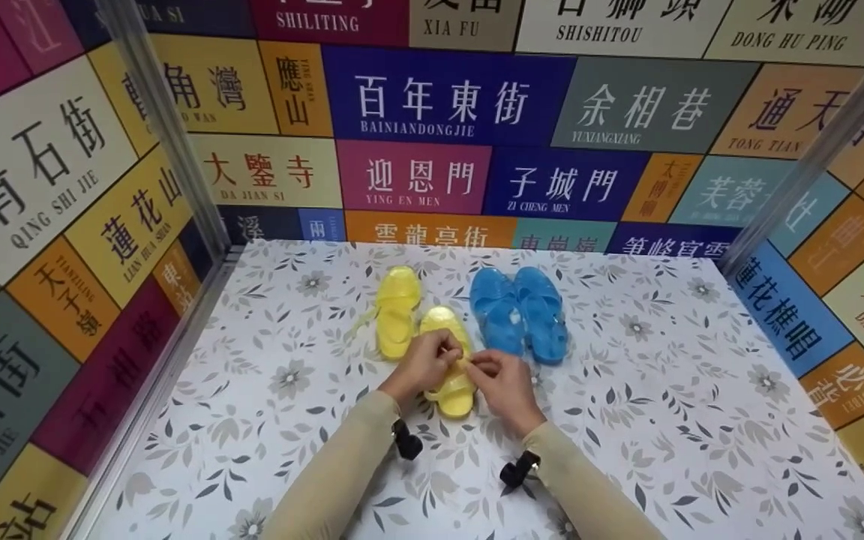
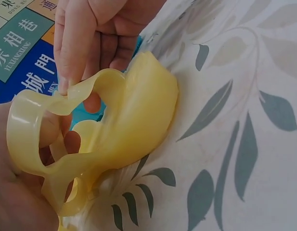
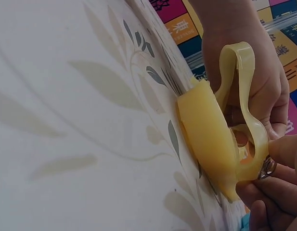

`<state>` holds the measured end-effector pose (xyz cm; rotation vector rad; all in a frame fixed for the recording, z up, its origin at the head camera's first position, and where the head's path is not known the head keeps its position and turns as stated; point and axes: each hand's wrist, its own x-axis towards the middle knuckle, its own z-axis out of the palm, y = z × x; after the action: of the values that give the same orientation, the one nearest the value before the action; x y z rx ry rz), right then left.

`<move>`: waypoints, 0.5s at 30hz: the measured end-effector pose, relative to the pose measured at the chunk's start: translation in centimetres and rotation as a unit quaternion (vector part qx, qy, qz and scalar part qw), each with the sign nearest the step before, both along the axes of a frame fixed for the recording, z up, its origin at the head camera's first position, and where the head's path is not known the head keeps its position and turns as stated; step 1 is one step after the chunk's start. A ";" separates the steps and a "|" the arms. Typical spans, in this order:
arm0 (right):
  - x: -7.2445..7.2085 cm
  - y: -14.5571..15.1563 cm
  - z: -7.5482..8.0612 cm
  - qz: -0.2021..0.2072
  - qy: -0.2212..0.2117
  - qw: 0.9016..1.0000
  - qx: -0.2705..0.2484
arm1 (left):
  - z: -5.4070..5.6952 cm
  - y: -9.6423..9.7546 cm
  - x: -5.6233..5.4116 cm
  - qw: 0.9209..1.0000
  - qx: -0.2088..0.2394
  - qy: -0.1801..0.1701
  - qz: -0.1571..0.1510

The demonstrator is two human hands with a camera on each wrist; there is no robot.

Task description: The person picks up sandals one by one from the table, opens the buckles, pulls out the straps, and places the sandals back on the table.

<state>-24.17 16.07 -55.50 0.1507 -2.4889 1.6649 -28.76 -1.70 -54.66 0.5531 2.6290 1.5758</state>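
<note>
A yellow sandal point(image 1: 456, 403) lies on the patterned tabletop between the two hands. My left hand point(image 1: 423, 361) curls its fingers around the strap on the sandal's left side; some fingertips are hidden. From the right, my right hand point(image 1: 503, 381) pinches the strap by a small metal buckle point(image 3: 267, 168). The strap loop point(image 2: 25, 125) arches above the sole in the left wrist view. Just to the left and farther back lies the other yellow sandal point(image 1: 396, 322), its strap hanging out sideways.
A pair of blue sandals point(image 1: 498, 304) lies side by side behind the right hand. The white tabletop point(image 1: 664, 420) has a leaf and flower print. Panels with street names point(image 1: 447, 94) stand at the back and both sides, with metal posts point(image 1: 177, 150) at the corners.
</note>
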 end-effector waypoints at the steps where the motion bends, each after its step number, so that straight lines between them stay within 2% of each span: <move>1: 0.0 0.1 -0.1 -0.001 -0.002 1.000 0.002 | -0.1 0.0 0.0 1.000 0.001 0.000 -0.002; 5: -0.1 0.2 -0.3 0.002 -0.008 1.000 -0.003 | -0.3 0.0 0.2 1.000 0.015 -0.007 -0.002; 8: 0.0 0.1 -0.5 0.004 -0.014 1.000 -0.004 | -0.3 -0.1 0.4 1.000 0.018 -0.006 0.012; 12: 0.0 0.1 -0.6 0.010 -0.028 1.000 0.004 | 0.0 -0.2 0.7 0.999 0.010 0.013 0.038; 15: -0.1 0.2 -0.4 0.019 -0.027 0.999 0.007 | 0.4 -0.4 0.8 0.998 0.015 0.035 0.042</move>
<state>-24.23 16.27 -55.92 0.1569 -2.5542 1.6878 -27.91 -2.14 -54.24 0.5163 2.7176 1.6510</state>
